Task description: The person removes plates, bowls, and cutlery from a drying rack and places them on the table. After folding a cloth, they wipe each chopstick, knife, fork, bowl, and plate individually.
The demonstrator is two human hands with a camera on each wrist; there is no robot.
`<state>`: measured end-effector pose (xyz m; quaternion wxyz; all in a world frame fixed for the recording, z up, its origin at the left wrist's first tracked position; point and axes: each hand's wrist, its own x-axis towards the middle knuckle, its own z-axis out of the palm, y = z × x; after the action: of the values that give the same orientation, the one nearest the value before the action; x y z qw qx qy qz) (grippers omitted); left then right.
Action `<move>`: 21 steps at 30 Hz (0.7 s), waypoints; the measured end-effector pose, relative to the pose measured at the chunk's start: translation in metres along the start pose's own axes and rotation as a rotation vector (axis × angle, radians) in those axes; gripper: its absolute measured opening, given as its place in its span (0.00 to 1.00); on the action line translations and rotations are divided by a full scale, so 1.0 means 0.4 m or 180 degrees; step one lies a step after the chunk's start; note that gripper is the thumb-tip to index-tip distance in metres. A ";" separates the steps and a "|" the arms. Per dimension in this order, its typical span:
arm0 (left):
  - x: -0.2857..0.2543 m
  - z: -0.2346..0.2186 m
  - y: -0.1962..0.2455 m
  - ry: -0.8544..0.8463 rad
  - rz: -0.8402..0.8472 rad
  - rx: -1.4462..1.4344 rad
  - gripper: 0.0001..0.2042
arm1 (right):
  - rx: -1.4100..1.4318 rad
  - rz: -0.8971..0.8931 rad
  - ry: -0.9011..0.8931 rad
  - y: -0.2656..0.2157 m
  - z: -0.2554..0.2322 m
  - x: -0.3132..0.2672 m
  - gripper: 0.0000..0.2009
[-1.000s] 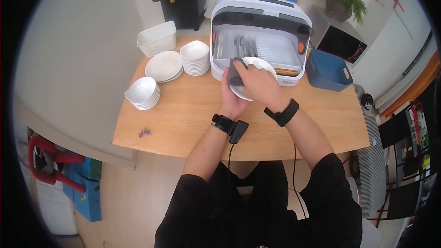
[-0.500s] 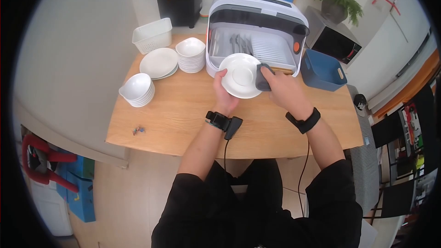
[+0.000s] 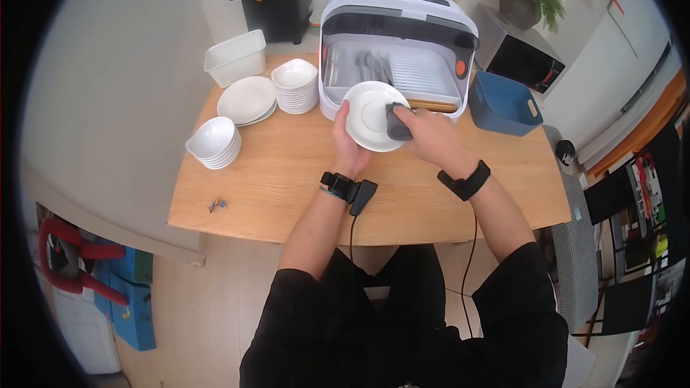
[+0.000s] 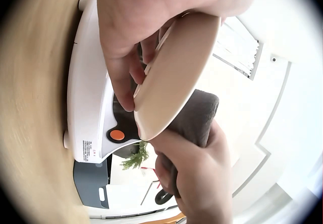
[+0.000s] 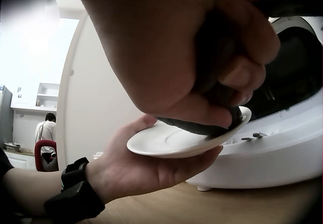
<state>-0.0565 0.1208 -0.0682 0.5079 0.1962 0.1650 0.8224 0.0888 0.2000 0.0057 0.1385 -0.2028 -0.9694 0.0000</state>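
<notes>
My left hand holds a white plate above the table, thumb on its rim and fingers beneath. In the left wrist view, the plate's underside faces the camera. A bunched dark grey cloth is gripped in my right hand and pressed on the right part of the plate's upper face. The right wrist view shows curled right fingers around the cloth, low over the plate. Just behind stands a white dish box with its dark lid raised, holding cutlery and chopsticks.
Left on the wooden table stand two bowl stacks, stacked plates and a white basket. A blue bin sits right of the box, near a microwave. Small colourful bits lie front left.
The plate has turned so its upper face shows to the head camera. The cloth went from the plate's left side to its right rim, then slightly inward.
</notes>
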 end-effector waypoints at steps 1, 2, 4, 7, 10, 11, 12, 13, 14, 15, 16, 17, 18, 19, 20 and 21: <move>0.000 -0.002 0.004 -0.0030 -0.0029 -0.0029 0.29 | 0.0003 -0.0009 -0.0002 -0.006 0.010 -0.011 0.24; 0.005 -0.011 0.001 -0.0029 -0.0019 -0.0034 0.29 | 0.0315 -0.0236 -0.0082 -0.009 0.023 -0.023 0.25; 0.008 -0.023 -0.020 -0.0013 -0.0207 0.0087 0.28 | 0.0921 -0.0595 0.0030 -0.032 0.037 -0.031 0.28; 0.011 -0.023 -0.037 0.0069 -0.0124 0.0017 0.28 | 0.0704 -0.0292 0.0164 -0.058 0.021 0.020 0.29; 0.004 -0.011 -0.028 -0.0026 -0.0109 0.0013 0.27 | 0.0275 -0.0117 0.0430 -0.015 0.026 0.082 0.29; 0.000 -0.005 -0.021 -0.0102 -0.0163 0.0042 0.27 | 0.0063 -0.0037 0.0565 -0.001 0.021 0.095 0.29; -0.002 -0.003 -0.019 -0.0016 -0.0221 0.0064 0.28 | 0.0001 -0.0044 0.0618 0.015 0.011 0.100 0.29; -0.002 0.001 -0.017 -0.0022 -0.0201 0.0053 0.28 | -0.0012 -0.0063 0.0620 0.029 0.002 0.094 0.29; -0.002 0.005 -0.018 0.0026 -0.0125 0.0068 0.28 | -0.0104 -0.0009 0.0571 0.041 -0.007 0.082 0.29; -0.003 0.005 -0.020 0.0080 -0.0061 0.0085 0.28 | -0.0189 0.0056 0.0517 0.050 -0.017 0.066 0.29; -0.001 0.000 -0.018 0.0087 -0.0065 0.0074 0.28 | -0.0300 0.0224 0.0329 0.054 -0.025 0.044 0.29; 0.002 -0.007 -0.014 0.0075 -0.0032 0.0085 0.28 | -0.0303 0.0227 0.0311 0.065 -0.022 0.017 0.29; 0.005 -0.013 -0.012 0.0064 0.0002 0.0096 0.28 | -0.0253 0.0143 0.0330 0.078 -0.017 -0.012 0.29; 0.004 -0.011 -0.010 0.0076 -0.0008 0.0087 0.28 | -0.0199 0.0062 0.0352 0.081 -0.014 -0.038 0.29; 0.003 -0.009 -0.007 0.0114 0.0079 0.0136 0.29 | -0.0217 0.0091 0.0231 0.078 -0.017 -0.063 0.30; 0.003 -0.006 -0.004 0.0149 0.0167 0.0187 0.29 | -0.0217 0.0093 0.0221 0.059 -0.023 -0.084 0.30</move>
<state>-0.0568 0.1226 -0.0707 0.4761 0.1961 0.1957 0.8346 0.1302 0.2080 0.0040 0.1650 -0.2214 -0.9604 -0.0381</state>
